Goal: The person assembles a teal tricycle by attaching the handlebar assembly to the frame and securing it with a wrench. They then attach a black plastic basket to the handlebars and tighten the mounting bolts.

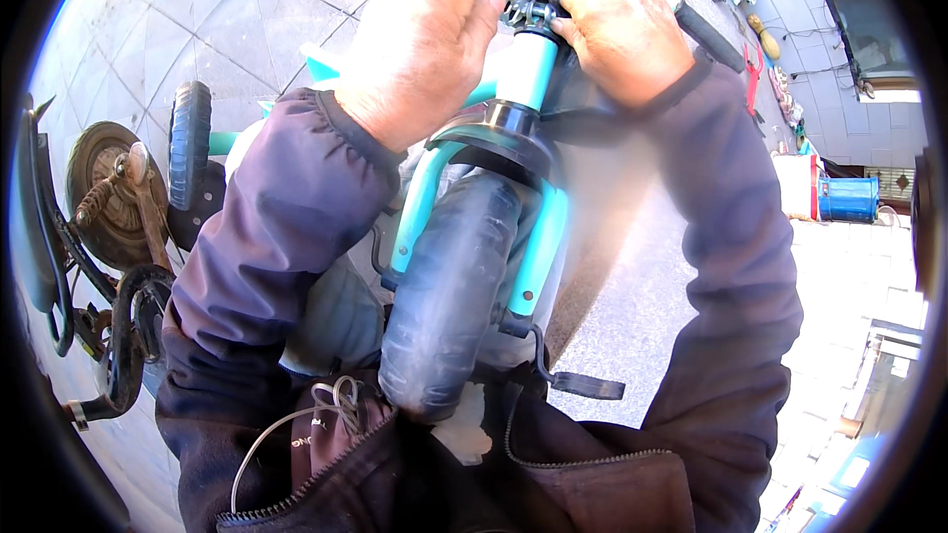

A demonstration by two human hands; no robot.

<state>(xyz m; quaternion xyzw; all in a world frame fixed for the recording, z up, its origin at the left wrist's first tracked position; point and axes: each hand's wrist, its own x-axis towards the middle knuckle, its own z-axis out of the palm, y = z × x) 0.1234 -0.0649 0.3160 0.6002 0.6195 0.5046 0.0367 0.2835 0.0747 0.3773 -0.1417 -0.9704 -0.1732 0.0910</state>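
Note:
A turquoise child's tricycle stands before me with its front wheel toward my body, between the two arms of its turquoise fork. Above the fork rises the turquoise head tube, topped by a black handlebar clamp with metal bolt parts. My left hand is closed, thumb and fingers pinched at the clamp's left side; whether a small part sits in them is hidden. From the right, my right hand is closed on the clamp, its thumb pressing near the bolt.
A black pedal juts out right of the front wheel, and a black handlebar grip lies beyond my right hand. At left are a small rear wheel and another vehicle's dusty wheel. A blue container stands far right.

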